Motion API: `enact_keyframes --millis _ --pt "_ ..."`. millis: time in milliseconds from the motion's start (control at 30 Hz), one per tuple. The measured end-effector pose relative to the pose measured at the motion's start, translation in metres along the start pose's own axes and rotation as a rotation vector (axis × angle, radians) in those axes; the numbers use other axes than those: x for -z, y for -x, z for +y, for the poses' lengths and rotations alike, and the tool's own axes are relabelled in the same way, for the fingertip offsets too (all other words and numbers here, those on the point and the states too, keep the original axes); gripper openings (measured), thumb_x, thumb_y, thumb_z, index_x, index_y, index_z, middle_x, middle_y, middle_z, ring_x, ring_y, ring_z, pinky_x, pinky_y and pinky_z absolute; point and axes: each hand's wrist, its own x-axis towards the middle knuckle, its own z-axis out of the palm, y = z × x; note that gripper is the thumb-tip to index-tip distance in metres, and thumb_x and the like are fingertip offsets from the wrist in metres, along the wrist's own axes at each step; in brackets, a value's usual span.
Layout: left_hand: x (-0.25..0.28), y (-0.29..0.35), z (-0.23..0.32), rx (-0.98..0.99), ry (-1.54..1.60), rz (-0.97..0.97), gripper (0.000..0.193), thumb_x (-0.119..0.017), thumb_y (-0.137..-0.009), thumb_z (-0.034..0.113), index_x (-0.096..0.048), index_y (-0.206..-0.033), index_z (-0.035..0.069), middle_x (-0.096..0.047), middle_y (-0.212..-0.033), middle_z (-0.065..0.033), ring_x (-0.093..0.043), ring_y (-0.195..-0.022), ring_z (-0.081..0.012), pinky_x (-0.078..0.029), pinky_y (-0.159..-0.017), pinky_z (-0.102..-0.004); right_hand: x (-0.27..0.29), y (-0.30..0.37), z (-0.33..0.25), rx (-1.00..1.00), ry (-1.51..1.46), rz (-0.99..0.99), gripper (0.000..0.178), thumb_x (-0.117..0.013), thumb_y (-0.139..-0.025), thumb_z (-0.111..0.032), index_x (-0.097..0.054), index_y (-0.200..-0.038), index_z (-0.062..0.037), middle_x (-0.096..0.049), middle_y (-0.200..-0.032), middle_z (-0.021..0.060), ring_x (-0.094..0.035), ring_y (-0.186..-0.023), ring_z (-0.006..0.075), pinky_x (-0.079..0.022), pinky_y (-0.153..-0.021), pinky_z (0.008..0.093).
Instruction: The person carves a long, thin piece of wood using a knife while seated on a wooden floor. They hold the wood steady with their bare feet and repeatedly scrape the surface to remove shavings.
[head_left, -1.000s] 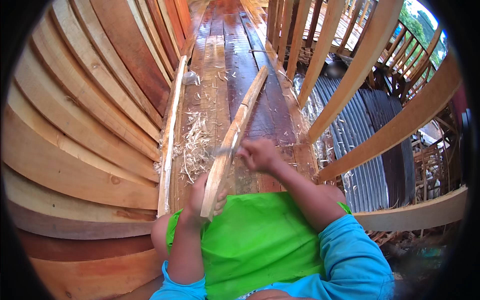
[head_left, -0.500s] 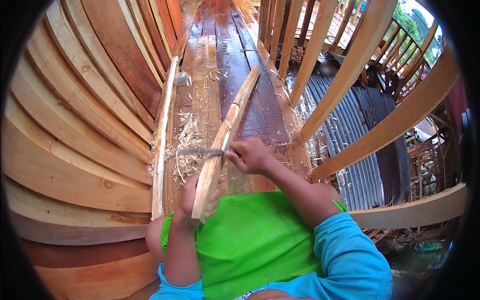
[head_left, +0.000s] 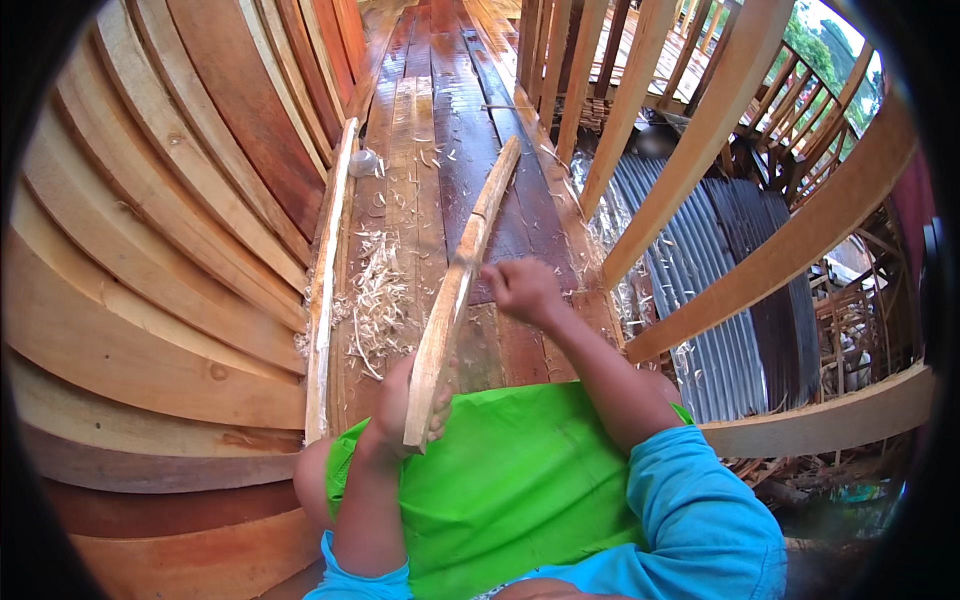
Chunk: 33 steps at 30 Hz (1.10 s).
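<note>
A long, rough-shaved wooden stick [head_left: 440,325] slants away from me, its near end over my lap and its far tip above the floor. My left hand [head_left: 392,402] is wrapped round the near part, fingers curling out on the right side. Just right of the stick's middle, my right hand [head_left: 525,290] is closed in a fist round a knife handle, which the fingers hide. The knife's blade is smeared by motion; only a faint dark blur [head_left: 465,262] shows across the stick. Pale curled shavings [head_left: 378,275] lie in a heap on the floor to the left.
Upright planks [head_left: 190,190] line my left side. A pale wooden strip [head_left: 325,300] runs along their foot, with a small clear cup [head_left: 364,162] beside it. On the right stand wooden posts [head_left: 690,140], with corrugated metal sheet [head_left: 700,290] beyond. The plank floor [head_left: 405,110] stretches ahead.
My right hand has moved away from me, up along the stick with the knife. The blade was sharp across the stick before and is blurred now. The stick's near end has shifted slightly right.
</note>
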Motion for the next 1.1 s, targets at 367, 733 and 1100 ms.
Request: enact_keyframes --millis 367,733,1100 --pt "0.007 0.001 -0.001 0.038 0.020 -0.022 0.048 -0.029 -0.098 0.045 -0.054 -0.113 0.007 -0.047 -0.059 -0.0022 -0.041 -0.039 -0.0139 -0.034 -0.034 -0.0285 -0.021 0.008 0.001 0.259 -0.167 0.089 0.042 -0.050 -0.093 -0.043 -0.066 -0.074 -0.0090 -0.062 -0.064 0.0166 -0.063 -0.062 0.0375 -0.048 -0.060 0.0494" --pt "0.006 -0.001 -0.002 0.029 0.034 -0.018 0.050 -0.027 -0.099 0.042 -0.051 -0.116 0.003 -0.043 -0.059 -0.0041 -0.041 -0.038 -0.0149 -0.036 -0.032 -0.0276 -0.006 -0.001 0.012 0.167 -0.085 0.062 0.038 -0.048 -0.094 -0.038 -0.067 -0.076 -0.0105 -0.062 -0.062 0.0145 -0.063 -0.060 0.0361 -0.049 -0.059 0.0477" --pt "0.005 0.001 -0.003 -0.002 -0.023 0.038 0.050 -0.026 -0.099 0.043 -0.051 -0.117 0.003 -0.043 -0.059 -0.0037 -0.042 -0.038 -0.0146 -0.036 -0.032 -0.0271 -0.002 0.011 -0.022 0.224 -0.194 -0.035 0.041 -0.049 -0.094 -0.039 -0.065 -0.072 -0.0084 -0.062 -0.064 0.0158 -0.063 -0.062 0.0366 -0.049 -0.062 0.0469"
